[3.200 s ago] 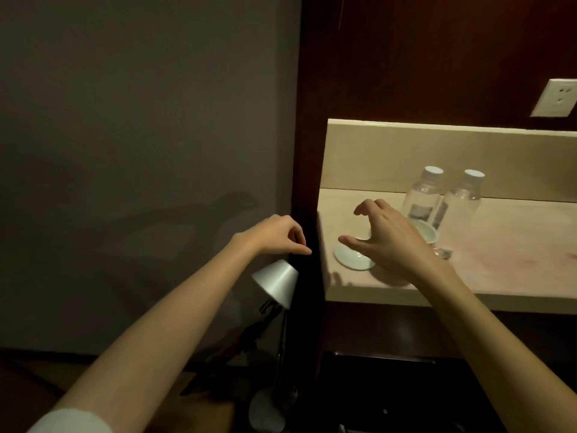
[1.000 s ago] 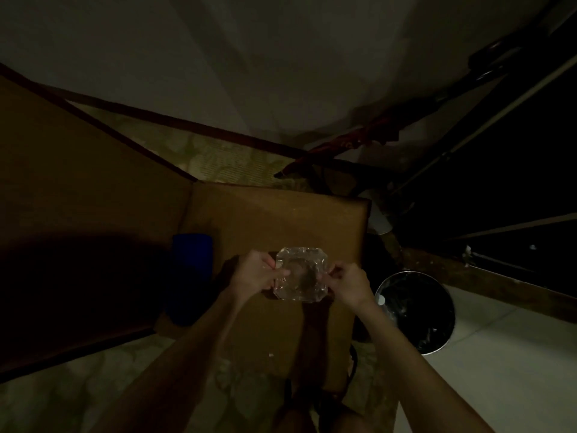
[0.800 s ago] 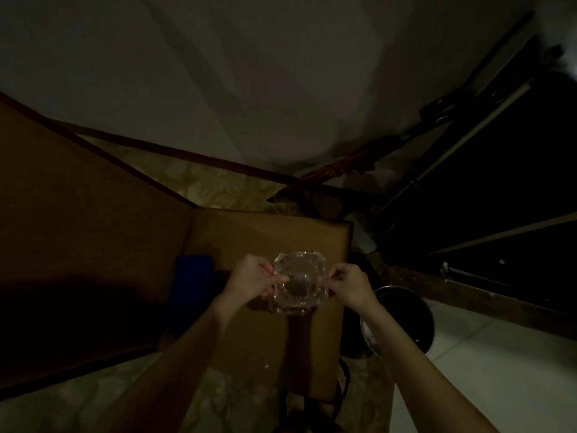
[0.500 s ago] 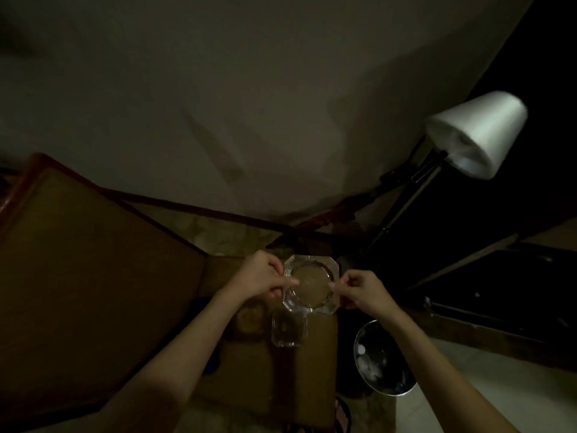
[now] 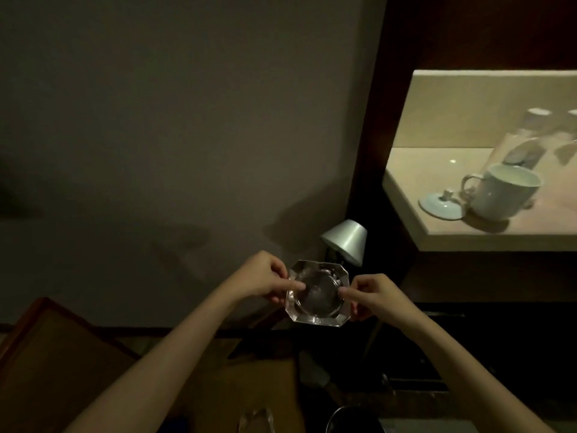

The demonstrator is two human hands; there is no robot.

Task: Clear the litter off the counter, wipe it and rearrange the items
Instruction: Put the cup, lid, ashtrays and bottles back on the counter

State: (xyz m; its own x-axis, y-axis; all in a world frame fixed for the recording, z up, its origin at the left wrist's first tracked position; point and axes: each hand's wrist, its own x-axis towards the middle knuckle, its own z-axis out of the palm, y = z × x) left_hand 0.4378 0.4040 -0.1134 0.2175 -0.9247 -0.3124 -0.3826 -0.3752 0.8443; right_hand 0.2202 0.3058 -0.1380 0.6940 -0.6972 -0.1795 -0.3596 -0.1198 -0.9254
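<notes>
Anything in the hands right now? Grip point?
Yes: a clear glass ashtray, held in the air by both hands. The left hand pinches its left rim, the right hand its right rim.

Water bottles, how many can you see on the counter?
2. One water bottle stands behind the mug; the other bottle is beside it, cut off by the picture's right edge. More may be hidden.

Hotel room: counter, lidded cup

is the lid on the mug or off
Off. The lid lies on the counter beside the mug, whose mouth is uncovered.
</notes>
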